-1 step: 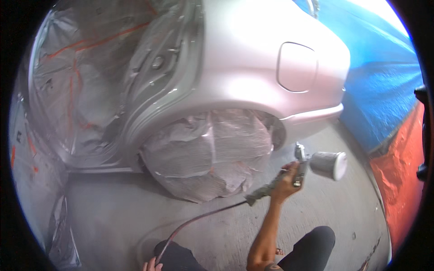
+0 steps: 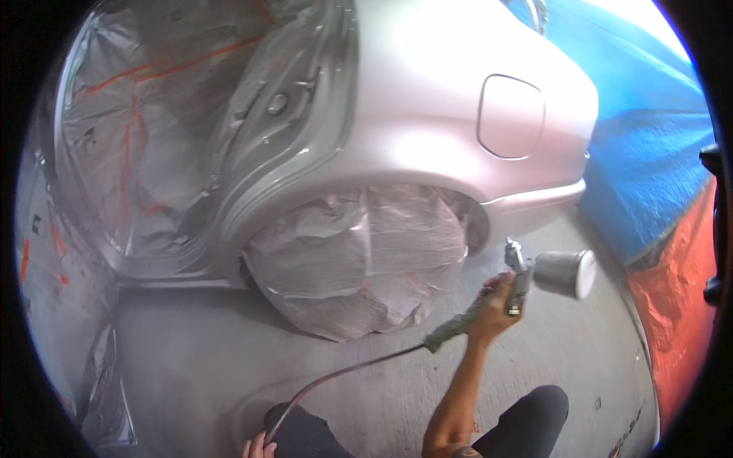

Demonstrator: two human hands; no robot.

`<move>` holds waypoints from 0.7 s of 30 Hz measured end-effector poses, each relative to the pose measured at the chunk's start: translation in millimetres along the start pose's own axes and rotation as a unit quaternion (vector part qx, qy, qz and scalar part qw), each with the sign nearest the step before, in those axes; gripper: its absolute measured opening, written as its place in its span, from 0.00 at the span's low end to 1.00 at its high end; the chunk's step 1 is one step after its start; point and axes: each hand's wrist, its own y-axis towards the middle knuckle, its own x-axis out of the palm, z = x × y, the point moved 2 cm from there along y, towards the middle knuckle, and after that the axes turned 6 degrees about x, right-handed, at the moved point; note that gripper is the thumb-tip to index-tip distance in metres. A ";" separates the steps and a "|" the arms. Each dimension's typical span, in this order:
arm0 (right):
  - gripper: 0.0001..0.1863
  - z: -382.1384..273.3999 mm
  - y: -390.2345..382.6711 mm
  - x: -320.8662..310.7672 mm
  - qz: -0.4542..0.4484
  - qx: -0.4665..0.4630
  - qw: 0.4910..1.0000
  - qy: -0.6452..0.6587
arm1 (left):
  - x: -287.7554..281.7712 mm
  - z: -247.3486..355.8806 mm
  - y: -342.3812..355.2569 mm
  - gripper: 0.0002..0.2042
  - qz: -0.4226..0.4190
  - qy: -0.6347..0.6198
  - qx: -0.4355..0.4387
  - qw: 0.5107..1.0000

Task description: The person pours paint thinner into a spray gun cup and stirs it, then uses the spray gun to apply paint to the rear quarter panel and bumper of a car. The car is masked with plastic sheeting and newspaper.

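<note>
Right hand (image 2: 496,305): closed around the handle of the spray gun (image 2: 534,275), nozzle toward the silver car panel (image 2: 427,99).
Left hand (image 2: 258,446): at the frame's lower edge, touching the air hose (image 2: 343,378); grip cannot be told.
Change: none visible; gun sits just beside the masked wheel (image 2: 359,259), above the concrete floor (image 2: 191,366).

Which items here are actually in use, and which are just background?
In use:
- spray gun with metal cup, in right hand
- air hose, left hand on it
- silver car panel
- plastic-masked wheel

Background:
- blue tarp
- orange sheet
- concrete floor
</note>
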 end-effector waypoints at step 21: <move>0.29 -1.4 -253.5 158.6 -0.656 -0.151 0.713 -0.193 | -3.5 -22.9 -76.3 0.09 0.112 -0.030 -0.083 0.990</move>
